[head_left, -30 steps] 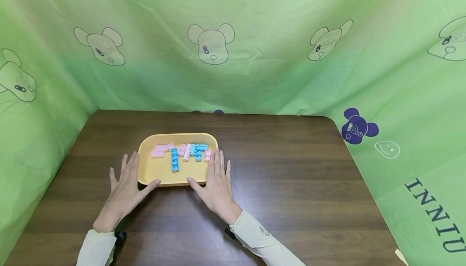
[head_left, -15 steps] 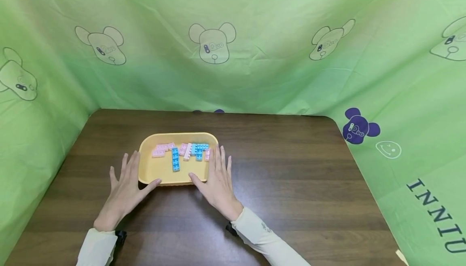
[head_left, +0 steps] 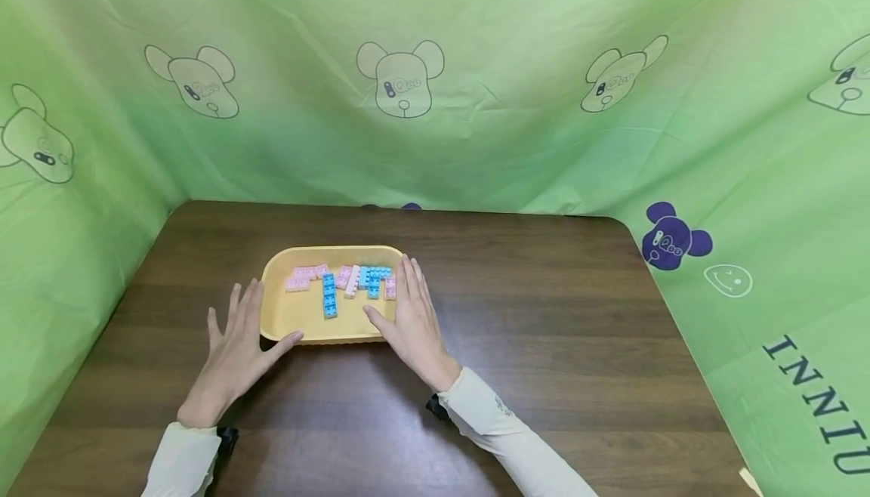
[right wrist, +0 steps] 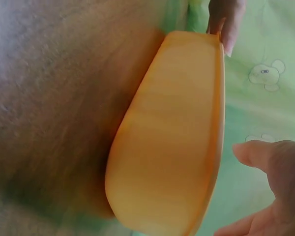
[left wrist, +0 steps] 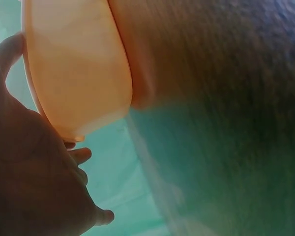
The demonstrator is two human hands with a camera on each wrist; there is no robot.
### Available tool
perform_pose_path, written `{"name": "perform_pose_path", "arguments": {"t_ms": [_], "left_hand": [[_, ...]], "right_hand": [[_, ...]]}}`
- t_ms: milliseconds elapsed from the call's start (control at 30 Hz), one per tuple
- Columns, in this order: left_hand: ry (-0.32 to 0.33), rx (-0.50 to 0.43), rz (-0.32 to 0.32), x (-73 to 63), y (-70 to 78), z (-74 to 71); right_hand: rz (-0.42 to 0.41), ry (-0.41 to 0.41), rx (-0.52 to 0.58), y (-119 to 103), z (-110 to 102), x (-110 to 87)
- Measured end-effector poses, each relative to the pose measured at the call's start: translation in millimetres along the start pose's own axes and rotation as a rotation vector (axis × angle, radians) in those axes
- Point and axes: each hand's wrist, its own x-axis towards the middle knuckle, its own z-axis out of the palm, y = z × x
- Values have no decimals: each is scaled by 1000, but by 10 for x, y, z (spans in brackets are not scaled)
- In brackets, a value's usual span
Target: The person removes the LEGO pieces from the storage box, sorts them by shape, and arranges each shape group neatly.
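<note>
A yellow tray (head_left: 362, 323) sits left of centre on the table, holding several pink toy bricks (head_left: 297, 284) and several blue ones. One long blue brick (head_left: 329, 297) lies alone at its middle. My left hand (head_left: 234, 353) spreads its straight fingers at the left end, thumb at the front rim; the left wrist view has that hand (left wrist: 34, 167) against the rim. At the right end my right hand (head_left: 416, 331) has straight fingers along the edge and holds no brick. In the right wrist view its thumb (right wrist: 255, 153) is apart from the rim.
The brown wooden table (head_left: 544, 346) extends right of the tray and in front of it. Green curtains (head_left: 489, 127) with bear drawings stand behind the table and at both sides. A small pale object (head_left: 750, 480) is near the right front edge.
My right hand has shifted a little right and away from me, and its thumb has come off the front rim. My left hand still touches the tray. The bricks lie as before.
</note>
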Motion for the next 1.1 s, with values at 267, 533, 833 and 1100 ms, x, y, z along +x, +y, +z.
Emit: {"name": "perform_pose_path", "arguments": {"t_ms": [267, 533, 833, 1100], "left_hand": [[3, -2, 2, 18, -2, -2], [5, -4, 2, 17, -3, 2], [9, -4, -3, 8, -21, 11], [11, -13, 8, 48, -30, 6]], "right_hand": [[-33, -52, 58, -23, -69, 119], [-24, -99, 113, -59, -166, 265], [-16, -154, 91, -95, -175, 431], [-35, -187, 32, -141, -187, 597]]}}
